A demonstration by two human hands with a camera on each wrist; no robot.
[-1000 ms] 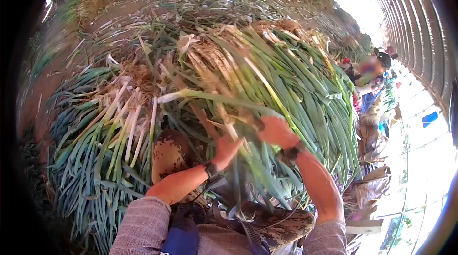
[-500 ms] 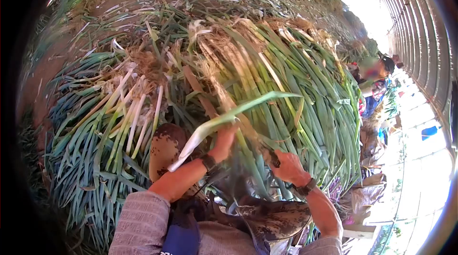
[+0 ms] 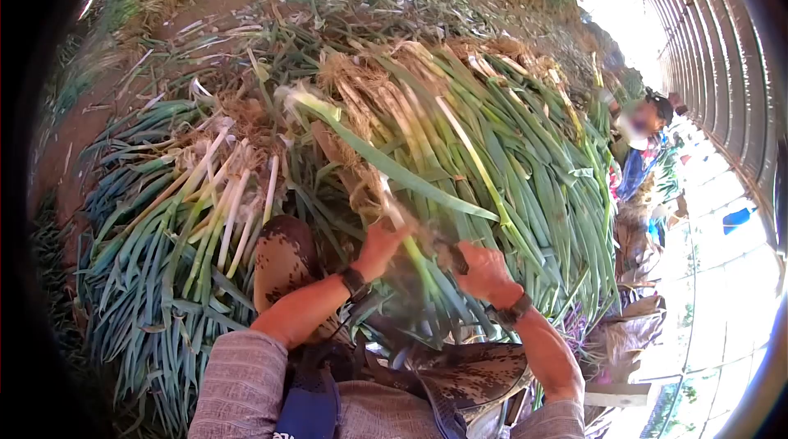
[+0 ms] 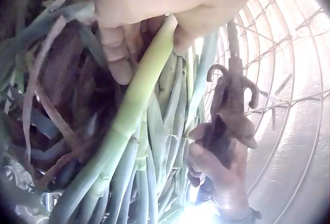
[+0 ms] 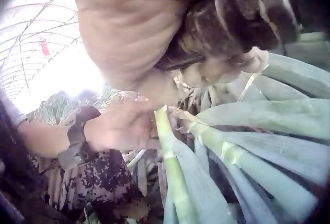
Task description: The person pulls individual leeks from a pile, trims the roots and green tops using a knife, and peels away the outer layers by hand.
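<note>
My left hand [image 3: 382, 249] grips a long green onion [image 4: 138, 92] by its pale stem, fingers and thumb around it in the left wrist view. Its green leaves fan down towards my lap. Close beside it, my right hand [image 3: 488, 275] holds a dark tool [image 4: 230, 100] with a ridged handle [image 5: 221, 25] and a curved, hooked guard. In the head view the tool's front end is blurred near the stem. A loose strip of green onion [image 3: 394, 172] with a pale end stretches over the pile above both hands.
A large heap of green onions [image 3: 533, 168] lies ahead and right, roots pointing away. Another pile [image 3: 164, 275] spreads on the left by my camouflage-covered knee [image 3: 283, 258]. Scraps litter the ground beyond. Another person [image 3: 644, 127] sits far right under the arched greenhouse roof [image 3: 722, 53].
The loose strip swung from nearly level to tilted upward right, then to its present slant down to the right. My right hand moved down and toward me; both hands stay over the lap.
</note>
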